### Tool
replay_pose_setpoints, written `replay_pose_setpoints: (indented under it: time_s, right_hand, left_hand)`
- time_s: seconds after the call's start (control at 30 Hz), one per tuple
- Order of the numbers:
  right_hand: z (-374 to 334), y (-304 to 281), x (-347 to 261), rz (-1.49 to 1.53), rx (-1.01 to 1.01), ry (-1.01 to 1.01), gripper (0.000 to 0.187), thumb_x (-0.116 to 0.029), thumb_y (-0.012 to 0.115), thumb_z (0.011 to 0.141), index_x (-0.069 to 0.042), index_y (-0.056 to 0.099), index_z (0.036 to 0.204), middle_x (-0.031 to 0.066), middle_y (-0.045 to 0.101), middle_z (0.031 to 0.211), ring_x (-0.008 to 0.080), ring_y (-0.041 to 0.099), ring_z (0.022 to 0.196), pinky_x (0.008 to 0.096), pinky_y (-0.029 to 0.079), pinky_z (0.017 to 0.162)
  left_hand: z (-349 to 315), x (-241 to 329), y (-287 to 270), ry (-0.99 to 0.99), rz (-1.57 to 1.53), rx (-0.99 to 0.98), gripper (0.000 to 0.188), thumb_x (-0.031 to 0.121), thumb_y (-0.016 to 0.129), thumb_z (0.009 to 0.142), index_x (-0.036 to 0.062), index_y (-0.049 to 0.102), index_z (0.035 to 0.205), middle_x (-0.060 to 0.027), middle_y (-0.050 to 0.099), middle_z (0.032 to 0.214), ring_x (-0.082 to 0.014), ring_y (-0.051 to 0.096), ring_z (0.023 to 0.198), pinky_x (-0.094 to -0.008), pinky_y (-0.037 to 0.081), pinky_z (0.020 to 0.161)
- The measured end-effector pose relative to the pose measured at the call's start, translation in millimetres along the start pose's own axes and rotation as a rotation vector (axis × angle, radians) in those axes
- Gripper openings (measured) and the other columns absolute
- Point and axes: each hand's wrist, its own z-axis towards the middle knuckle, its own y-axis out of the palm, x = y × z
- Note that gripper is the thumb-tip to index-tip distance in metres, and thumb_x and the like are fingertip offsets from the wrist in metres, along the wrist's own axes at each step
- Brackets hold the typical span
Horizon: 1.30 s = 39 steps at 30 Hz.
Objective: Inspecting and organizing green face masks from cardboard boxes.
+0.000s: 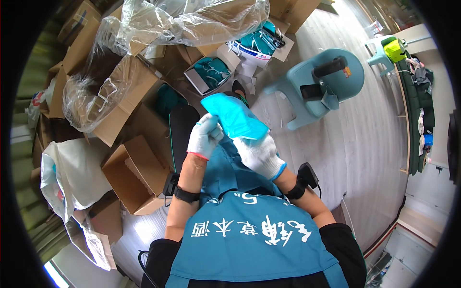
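Much of the space right of the fingers is pale floor (355, 149), while a large open carton (117, 117) stands to their left with clear plastic sheeting (201, 24) heaped farther out beyond them. A blue plastic chair (293, 85) sits ahead and to the right of the fingers, carrying a dark cylinder (329, 67) and a flat black object (311, 92). Nearer the person than the fingers spreads a teal apron (240, 266). A white plastic sack (79, 163) slumps well to their left, and a smaller open carton (150, 158) lies tilted between it and the left forearm. Just beyond the fingers, a white-sided box (194, 82) holds folded teal cloth (213, 72). Both hands wear white knitted gloves, the left cuff edged red, the right one blue. The right hand (259, 156) is under the near end of a bright blue packet (237, 117), which covers its fingers, so how tightly they close cannot be told. The packet slants up and left from there to the left hand (205, 137), whose fingers (207, 124) are drawn together, pinching its left edge.
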Motion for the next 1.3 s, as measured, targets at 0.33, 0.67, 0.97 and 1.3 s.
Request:
replay_pose_setpoints:
  time_s: [0.33,0.67,0.97,1.3]
  right_hand:
    - [1.6,5.4,-1.1,0.125,-0.202,0.270,0.015,-0.018,0.063,0.089,-0.006,0.065,0.098,0.0131,0.064,0.076,0.0310,0.064,0.063,0.0396,0.049,0.055]
    - [29.9,-7.2,-25.5,-0.258,-0.587,0.181,0.020,-0.023,0.062,0.084,-0.007,0.065,0.096,0.0109,0.063,0.094,0.0261,0.065,0.090,0.0426,0.050,0.074]
    - [10.5,-15.0,-34.4,0.431,-0.052,0.509,0.025,-0.029,0.072,0.085,-0.008,0.066,0.073,0.0102,0.066,0.079,0.0274,0.064,0.071,0.0380,0.050,0.068]
    - [29.9,-23.6,-8.6,1.164,0.193,1.149,0.026,-0.013,0.071,0.092,-0.002,0.060,0.113,-0.0011,0.059,0.078,0.0030,0.051,0.059,0.0209,0.041,0.051]
  left_hand:
    - [-10.6,-26.2,-8.6,-0.178,0.842,0.321,0.045,0.040,0.076,0.087,-0.0019,0.066,0.097,-0.0061,0.064,0.075,-0.0087,0.057,0.059,-0.0235,0.046,0.054]
    - [-12.7,-20.7,13.9,-0.055,0.789,0.261,0.047,0.038,0.068,0.094,-0.0066,0.064,0.110,-0.0075,0.066,0.088,-0.0117,0.060,0.073,-0.0276,0.051,0.069]
    - [-7.3,-7.0,2.7,0.084,0.523,0.127,0.031,0.032,0.049,0.106,0.0024,0.058,0.109,-0.0026,0.060,0.079,-0.0088,0.054,0.065,-0.0241,0.047,0.063]
    - [-16.9,-11.9,17.4,-0.005,0.344,0.066,0.030,0.037,0.050,0.105,0.0107,0.052,0.091,0.0042,0.044,0.066,-0.0056,0.036,0.047,-0.0227,0.026,0.044]
